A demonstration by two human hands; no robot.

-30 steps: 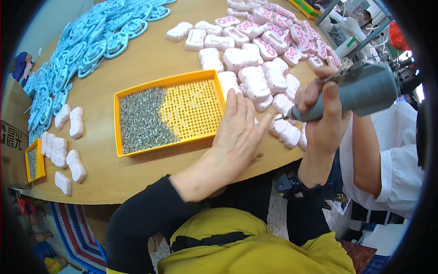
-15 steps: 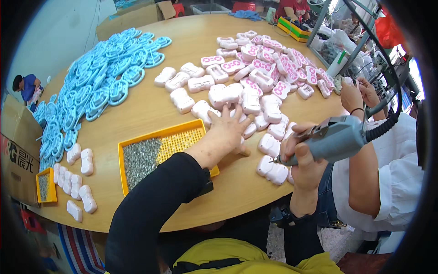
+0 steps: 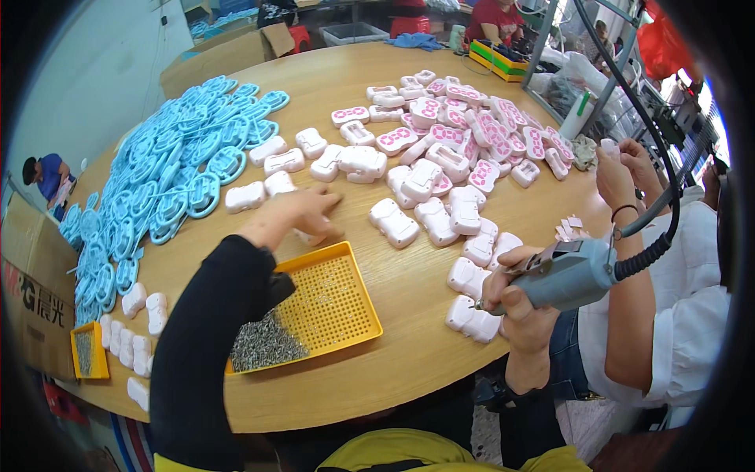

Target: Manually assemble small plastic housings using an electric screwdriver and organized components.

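My left hand (image 3: 303, 214) reaches across the table, fingers apart and bent downward, beside several white plastic gamepad-shaped cases (image 3: 283, 161). Part of one white case shows under its fingers; whether they touch it is hard to see. My right hand (image 3: 523, 311) is wrapped round a grey-blue electric screwdriver (image 3: 570, 275). The tool's tip points left, just above a white case (image 3: 472, 318) near the table's front edge. Below my left forearm lies a yellow perforated tray (image 3: 346, 311), with small metal screws (image 3: 267, 344) heaped toward its near left corner.
Pink-patterned white cases (image 3: 491, 134) pile up at the far right, light blue plastic frames (image 3: 169, 169) at the left. A small yellow tray (image 3: 98, 358) and more white cases (image 3: 126, 346) lie at left. A co-worker's hands (image 3: 621, 169) are at right; the screwdriver's cable (image 3: 675, 165) hangs there.
My left hand has moved left, and several white cases now lie farther left. The yellow tray appears shifted and turned. My right hand still holds the screwdriver in nearly the same place.
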